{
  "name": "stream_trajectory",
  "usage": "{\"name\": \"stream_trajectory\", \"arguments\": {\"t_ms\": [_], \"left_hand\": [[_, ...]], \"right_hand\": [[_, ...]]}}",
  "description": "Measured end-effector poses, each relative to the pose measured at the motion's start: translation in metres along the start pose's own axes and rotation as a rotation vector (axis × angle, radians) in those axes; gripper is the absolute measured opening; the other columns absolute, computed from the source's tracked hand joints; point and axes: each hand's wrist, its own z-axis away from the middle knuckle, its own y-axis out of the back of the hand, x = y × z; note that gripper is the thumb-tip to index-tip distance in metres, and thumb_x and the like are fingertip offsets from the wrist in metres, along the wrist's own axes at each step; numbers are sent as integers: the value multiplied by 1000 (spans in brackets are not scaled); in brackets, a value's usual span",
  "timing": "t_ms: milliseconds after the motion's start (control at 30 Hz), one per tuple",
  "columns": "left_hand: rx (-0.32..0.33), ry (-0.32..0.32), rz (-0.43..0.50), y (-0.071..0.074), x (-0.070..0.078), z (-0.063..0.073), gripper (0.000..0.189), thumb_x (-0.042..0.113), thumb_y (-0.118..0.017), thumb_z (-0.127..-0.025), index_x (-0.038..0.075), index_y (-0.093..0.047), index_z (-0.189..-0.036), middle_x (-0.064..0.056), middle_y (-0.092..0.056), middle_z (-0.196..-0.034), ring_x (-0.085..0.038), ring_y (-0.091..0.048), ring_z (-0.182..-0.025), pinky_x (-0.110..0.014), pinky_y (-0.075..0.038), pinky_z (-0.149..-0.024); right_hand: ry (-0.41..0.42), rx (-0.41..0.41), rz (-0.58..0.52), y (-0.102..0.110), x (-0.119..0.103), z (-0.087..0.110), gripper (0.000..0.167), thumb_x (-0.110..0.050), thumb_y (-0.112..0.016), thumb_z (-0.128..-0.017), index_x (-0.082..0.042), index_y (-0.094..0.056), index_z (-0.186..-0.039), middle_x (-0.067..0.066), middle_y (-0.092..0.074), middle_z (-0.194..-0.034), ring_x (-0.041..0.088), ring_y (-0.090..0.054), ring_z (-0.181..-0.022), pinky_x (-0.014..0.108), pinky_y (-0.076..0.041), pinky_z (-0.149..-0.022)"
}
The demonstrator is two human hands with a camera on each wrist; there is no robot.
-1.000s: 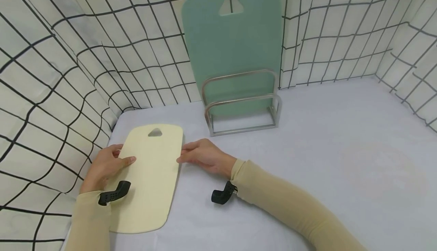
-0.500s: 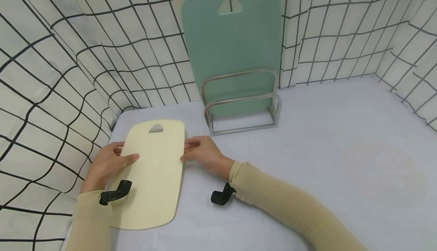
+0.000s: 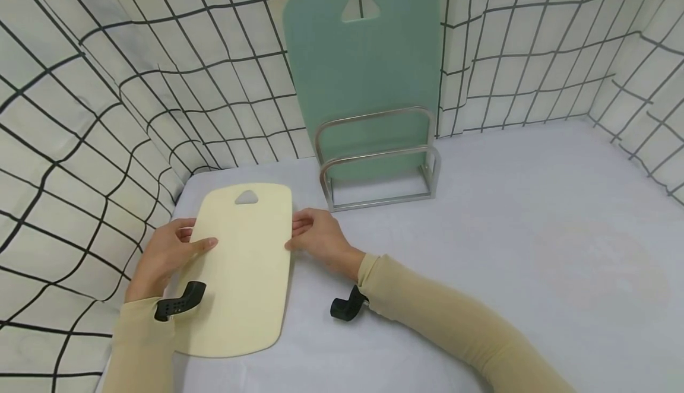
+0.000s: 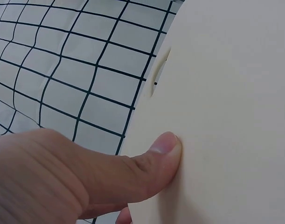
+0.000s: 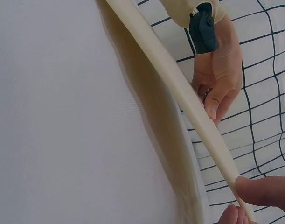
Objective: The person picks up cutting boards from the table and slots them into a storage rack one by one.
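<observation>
A cream cutting board [image 3: 240, 274] with a triangular hole near its far end is held between both hands at the left of the head view. My left hand [image 3: 168, 256] grips its left edge, thumb pressed on top and fingers behind; that thumb [image 4: 163, 158] also shows in the left wrist view. Opposite, my right hand [image 3: 320, 240] pinches the right edge. In the right wrist view the board's edge [image 5: 179, 91] stands tilted off the white cloth, with shadow beneath it. Fingers under the board are mostly hidden.
A metal rack [image 3: 382, 202] stands at the back with a green cutting board [image 3: 369, 66] upright in it. White grid-patterned cloth walls [image 3: 230, 84] close the back and sides. White cloth [image 3: 507, 233] covers the table to the right.
The cream board has shifted slightly right and away from me, its far end looking higher. Both hands stay on its edges; the right has moved a little with it. Rack and green board are unmoved.
</observation>
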Motion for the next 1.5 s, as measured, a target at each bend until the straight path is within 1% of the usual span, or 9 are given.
{"name": "stream_trajectory", "arguments": {"t_ms": [133,300,467,600,733,867,1100,1233,1500], "left_hand": [[7,10,-19,0,-1,1,90,40,-76,-94,-6,-31,-158,-33,-42,-152,-44,-49,-126,-44,-48,-96],[2,-5,-3,1,0,4,87,38,-74,-95,-6,-32,-157,-33,-41,-151,-44,-48,-127,-41,-47,-94],[21,-23,7,3,0,6,83,38,-73,-96,-6,-36,-155,-30,-46,-147,-39,-50,-123,-22,-46,-82],[42,-42,16,4,-2,7,81,38,-73,-96,-6,-38,-154,-27,-49,-145,-35,-51,-121,-14,-46,-74],[56,-55,13,3,-1,9,78,37,-74,-96,-7,-41,-151,-24,-52,-140,-30,-52,-117,-13,-45,-74],[71,-51,-3,4,1,10,76,34,-74,-96,-8,-42,-150,-24,-53,-138,-30,-51,-115,-17,-44,-76],[90,-31,5,6,3,10,78,39,-73,-95,-4,-42,-152,-25,-51,-144,-36,-51,-124,-24,-45,-83],[92,-30,26,7,4,11,80,41,-74,-95,-3,-41,-153,-25,-49,-149,-40,-50,-131,-32,-46,-88],[111,-48,32,11,6,14,80,42,-75,-94,0,-40,-153,-21,-48,-147,-35,-50,-128,-25,-45,-83]], "right_hand": [[-6,15,34,1,-2,0,40,9,-81,-73,-4,-71,-109,6,-71,-98,10,-65,-85,21,-54,-78],[-9,18,48,1,-4,0,39,9,-81,-72,-5,-70,-107,5,-70,-97,11,-64,-84,20,-52,-76],[-10,32,59,1,-4,0,40,8,-82,-72,-6,-69,-107,5,-70,-97,11,-64,-85,21,-52,-77],[-6,41,49,1,-4,0,43,8,-82,-72,-5,-69,-110,5,-70,-99,12,-65,-87,22,-53,-79],[0,55,32,2,-5,1,47,8,-82,-72,-4,-69,-115,7,-70,-103,12,-66,-90,23,-56,-81],[6,56,37,3,-8,2,47,7,-83,-72,-3,-68,-116,8,-71,-104,13,-66,-90,24,-57,-82],[32,65,72,5,-11,1,45,6,-84,-72,-3,-69,-114,8,-71,-102,12,-66,-90,23,-57,-83],[49,79,81,5,-12,0,43,4,-85,-73,-4,-70,-112,6,-71,-98,11,-66,-87,21,-56,-79],[77,104,107,5,-13,3,38,-2,-88,-74,-7,-71,-108,4,-71,-96,9,-67,-84,19,-55,-75]]}}
